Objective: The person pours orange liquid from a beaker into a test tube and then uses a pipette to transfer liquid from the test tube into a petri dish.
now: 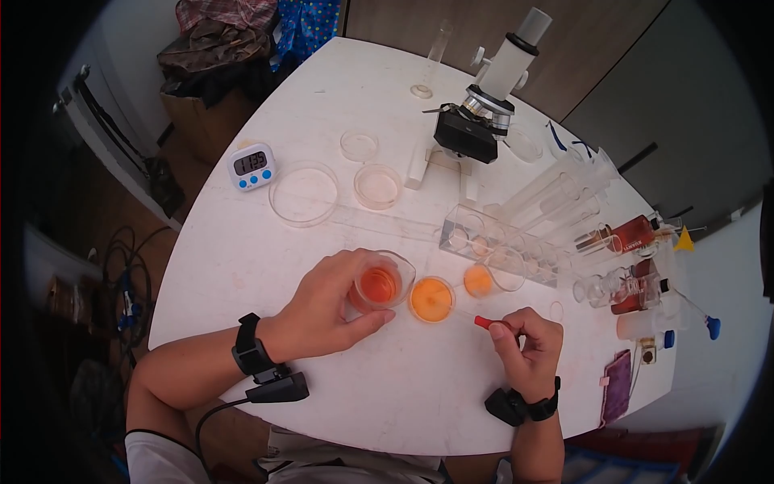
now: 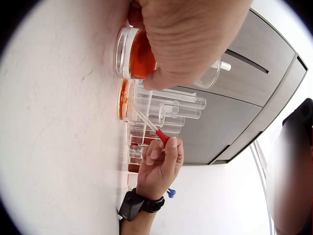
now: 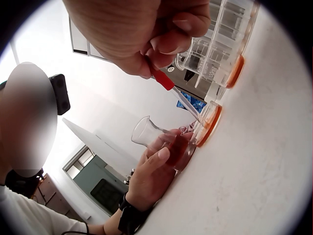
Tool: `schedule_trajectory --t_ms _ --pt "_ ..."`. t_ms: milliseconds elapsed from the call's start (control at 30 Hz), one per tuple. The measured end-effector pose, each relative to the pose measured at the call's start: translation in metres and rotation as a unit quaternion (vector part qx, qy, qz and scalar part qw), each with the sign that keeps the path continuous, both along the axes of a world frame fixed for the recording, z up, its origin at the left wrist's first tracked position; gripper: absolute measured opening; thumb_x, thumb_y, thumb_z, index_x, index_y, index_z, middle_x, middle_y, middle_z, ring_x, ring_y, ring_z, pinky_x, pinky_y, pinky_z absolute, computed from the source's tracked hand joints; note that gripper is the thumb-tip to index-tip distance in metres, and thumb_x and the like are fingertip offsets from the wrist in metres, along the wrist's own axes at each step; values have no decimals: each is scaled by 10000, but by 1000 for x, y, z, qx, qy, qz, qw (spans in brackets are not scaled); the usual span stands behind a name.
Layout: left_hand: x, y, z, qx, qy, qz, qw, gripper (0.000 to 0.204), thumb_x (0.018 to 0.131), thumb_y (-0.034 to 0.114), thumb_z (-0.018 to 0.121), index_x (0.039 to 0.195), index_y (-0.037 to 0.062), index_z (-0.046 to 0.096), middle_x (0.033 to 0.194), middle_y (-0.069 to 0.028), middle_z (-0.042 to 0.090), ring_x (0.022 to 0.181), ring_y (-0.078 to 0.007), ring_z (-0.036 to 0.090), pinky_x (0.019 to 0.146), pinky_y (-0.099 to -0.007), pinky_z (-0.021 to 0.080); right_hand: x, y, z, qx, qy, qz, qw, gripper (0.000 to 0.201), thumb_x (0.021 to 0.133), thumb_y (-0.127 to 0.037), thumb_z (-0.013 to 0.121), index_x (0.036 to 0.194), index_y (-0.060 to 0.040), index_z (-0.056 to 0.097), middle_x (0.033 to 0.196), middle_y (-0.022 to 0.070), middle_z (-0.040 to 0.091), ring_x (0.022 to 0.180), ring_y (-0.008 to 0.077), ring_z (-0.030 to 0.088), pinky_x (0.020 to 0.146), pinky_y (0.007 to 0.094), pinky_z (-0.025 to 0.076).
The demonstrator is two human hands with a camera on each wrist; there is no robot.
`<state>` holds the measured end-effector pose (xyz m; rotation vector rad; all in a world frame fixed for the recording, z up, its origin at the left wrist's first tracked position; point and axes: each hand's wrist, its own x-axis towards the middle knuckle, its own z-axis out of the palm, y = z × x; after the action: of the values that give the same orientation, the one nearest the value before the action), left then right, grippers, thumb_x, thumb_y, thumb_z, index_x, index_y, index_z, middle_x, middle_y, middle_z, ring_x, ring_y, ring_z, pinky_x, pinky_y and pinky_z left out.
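My left hand (image 1: 318, 302) grips a glass flask (image 1: 377, 285) of red-orange liquid, thumb on the near side; its flared mouth shows in the right wrist view. Just right of it lies a small petri dish (image 1: 432, 300) with orange liquid. My right hand (image 1: 532, 347) pinches a dropper (image 3: 164, 80) by its red rubber bulb. The dropper's glass tube slants down to the left, its tip inside the dish. Beyond, a second small dish (image 1: 478, 280) of orange liquid sits close to the clear test-tube rack (image 1: 458, 219).
Clear petri dishes (image 1: 304, 194) and a timer (image 1: 251, 168) lie at the back left. A microscope (image 1: 484, 105) stands at the back, near a glass cylinder (image 1: 438, 55). Brown bottles (image 1: 633, 234) and a purple cloth (image 1: 617, 387) are at the right.
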<state>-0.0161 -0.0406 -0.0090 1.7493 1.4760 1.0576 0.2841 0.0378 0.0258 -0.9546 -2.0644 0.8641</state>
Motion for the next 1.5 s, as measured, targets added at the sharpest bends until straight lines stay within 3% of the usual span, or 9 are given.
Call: schedule_trajectory --t_ms 867,933,1500 --pt "1 0 2 -5 -1 0 1000 507 851 135 829 1297 64 598 1286 -126 664 1190 -278 636 1058 -384 478 3 0 0 -29 7 -10 1000 200 878 -56 826 795 -28 646 642 -18 611 556 43 497 513 213 388" --pt "1 0 0 0 -10 2 1000 507 851 130 828 1298 63 597 1284 -125 666 1192 -277 636 1058 -384 478 2 -2 4 -46 -5 -11 999 187 903 -42 776 802 -8 622 680 -14 608 598 48 500 561 217 383" --pt "0 0 0 1 -5 0 1000 508 851 120 826 1299 58 594 1287 -127 662 1193 -276 639 1061 -384 478 5 -2 3 -49 6 -9 999 178 914 -56 767 829 -10 618 705 -11 611 631 51 504 584 220 387"
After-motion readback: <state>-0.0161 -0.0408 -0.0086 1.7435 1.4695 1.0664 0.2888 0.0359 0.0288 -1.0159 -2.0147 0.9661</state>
